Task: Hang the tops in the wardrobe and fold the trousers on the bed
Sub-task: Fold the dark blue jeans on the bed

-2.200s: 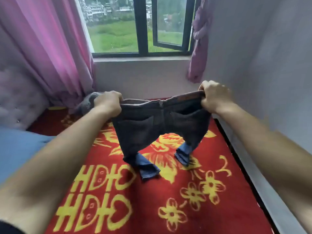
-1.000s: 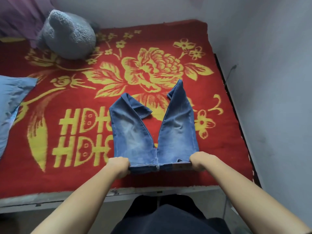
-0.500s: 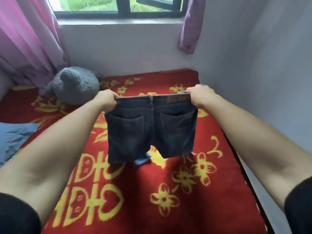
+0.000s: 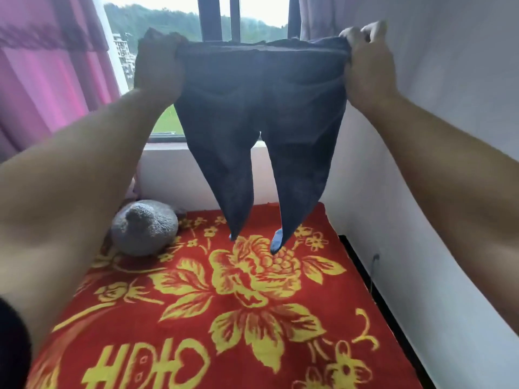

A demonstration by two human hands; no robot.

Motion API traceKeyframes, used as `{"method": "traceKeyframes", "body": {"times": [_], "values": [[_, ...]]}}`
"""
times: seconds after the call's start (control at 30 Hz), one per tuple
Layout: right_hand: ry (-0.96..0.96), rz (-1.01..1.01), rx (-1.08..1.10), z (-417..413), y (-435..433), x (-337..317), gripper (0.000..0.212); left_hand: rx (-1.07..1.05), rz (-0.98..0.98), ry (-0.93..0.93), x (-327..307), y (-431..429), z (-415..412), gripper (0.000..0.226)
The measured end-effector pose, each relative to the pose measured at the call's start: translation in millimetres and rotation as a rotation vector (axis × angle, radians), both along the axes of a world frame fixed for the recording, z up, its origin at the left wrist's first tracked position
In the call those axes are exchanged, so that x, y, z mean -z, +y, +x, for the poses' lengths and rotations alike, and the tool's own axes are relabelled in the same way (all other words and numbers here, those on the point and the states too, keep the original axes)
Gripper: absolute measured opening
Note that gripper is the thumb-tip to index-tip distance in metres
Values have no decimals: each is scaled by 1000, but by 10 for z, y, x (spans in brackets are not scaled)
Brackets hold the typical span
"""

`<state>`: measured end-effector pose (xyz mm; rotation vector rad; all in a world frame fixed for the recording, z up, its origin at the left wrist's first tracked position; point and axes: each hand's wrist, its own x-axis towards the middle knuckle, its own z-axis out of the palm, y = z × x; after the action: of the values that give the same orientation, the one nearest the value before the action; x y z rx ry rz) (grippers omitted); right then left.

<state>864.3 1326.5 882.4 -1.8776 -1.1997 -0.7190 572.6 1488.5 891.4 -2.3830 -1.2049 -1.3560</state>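
Dark blue denim trousers (image 4: 261, 113) hang in the air above the red bed blanket with yellow flowers (image 4: 252, 318), waistband stretched level before the window (image 4: 219, 18). Left hand (image 4: 158, 66) fisted on the waistband's left corner; right hand (image 4: 368, 63) pinches the right corner. Legs dangle apart, hems clear of the blanket. Grey plush toy (image 4: 144, 227) lies at the bed's far left, beside the pink curtain (image 4: 56, 74).

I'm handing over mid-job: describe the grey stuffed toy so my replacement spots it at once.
Start from the window at the far end of the bed, then drop to the red and yellow floral blanket. The grey stuffed toy lies at its far left corner, below the pink curtain. It is the only fuzzy, rounded grey thing there; the jeans hang dark from both hands.
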Motion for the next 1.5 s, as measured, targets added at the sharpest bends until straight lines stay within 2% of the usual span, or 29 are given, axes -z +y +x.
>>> {"method": "traceKeyframes", "body": {"times": [0.07,0.17,0.33,0.5,0.67,0.83,0.97,1.17,1.33,1.43,1.5], "values": [[-87,-70,5,-111,-194,153,37,-9,-54,57,218,-81,-82,48],[-102,-231,19,-182,-437,680,38,14,-133,146,844,-224,-176,39],[-121,-580,57,-257,-863,2117,31,62,-277,324,2329,-580,-434,30],[14,-967,20,-493,-1572,3865,32,25,-327,892,3895,-1332,-655,24],[123,-1299,-58,-865,-2348,5176,34,26,-638,1130,5233,-2260,-999,25],[258,-1557,-126,-1243,-2947,6004,37,27,-821,1301,6028,-2961,-1356,26],[329,-1618,-131,-1475,-3315,6273,41,39,-876,1296,6267,-3271,-1551,34],[341,-1554,-81,-1803,-3615,6584,35,51,-833,1295,6710,-3472,-1794,30],[384,-1488,-34,-2047,-3832,7397,44,55,-932,1275,7519,-3649,-2043,37],[300,-1547,-49,-2195,-3973,7945,53,81,-1002,1228,8009,-3835,-2121,37],[319,-1489,-71,-2310,-4026,8201,57,86,-997,1156,8222,-3950,-2099,36]]}}
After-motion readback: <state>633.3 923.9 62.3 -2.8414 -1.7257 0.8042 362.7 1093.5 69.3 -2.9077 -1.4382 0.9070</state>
